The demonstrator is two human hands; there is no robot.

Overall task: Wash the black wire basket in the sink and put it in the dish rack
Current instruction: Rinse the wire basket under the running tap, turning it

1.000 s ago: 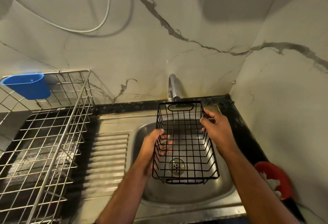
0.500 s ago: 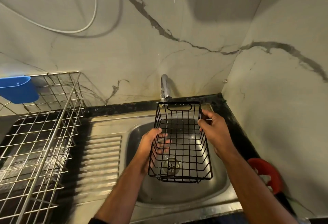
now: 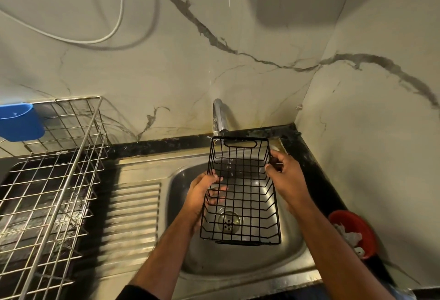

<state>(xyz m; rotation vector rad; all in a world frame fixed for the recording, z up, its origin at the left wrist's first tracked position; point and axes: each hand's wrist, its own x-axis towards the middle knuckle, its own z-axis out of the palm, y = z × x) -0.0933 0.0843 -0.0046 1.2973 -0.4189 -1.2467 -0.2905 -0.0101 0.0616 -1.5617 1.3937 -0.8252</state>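
The black wire basket (image 3: pixel 245 214) hangs upright over the steel sink (image 3: pixel 238 259), its far end under the tap (image 3: pixel 220 116). A thin stream of water falls into that far end. My left hand (image 3: pixel 202 195) grips the basket's left wall, fingers poking through the wires. On the right rim near the far corner, my right hand (image 3: pixel 285 178) holds the wire. The drain shows through the basket's bottom. The metal dish rack (image 3: pixel 59 180) stands at the left on the counter.
A blue plastic cup (image 3: pixel 20 121) hangs on the rack's far left rim. The ribbed drainboard (image 3: pixel 133 216) lies between rack and sink. A red bowl (image 3: pixel 352 233) with white scraps sits on the dark counter at the right. Marble walls close in behind and on the right.
Both hands keep their hold on the basket; it has come a little nearer to the tap, and water now runs into its far end. The view has shifted slightly.
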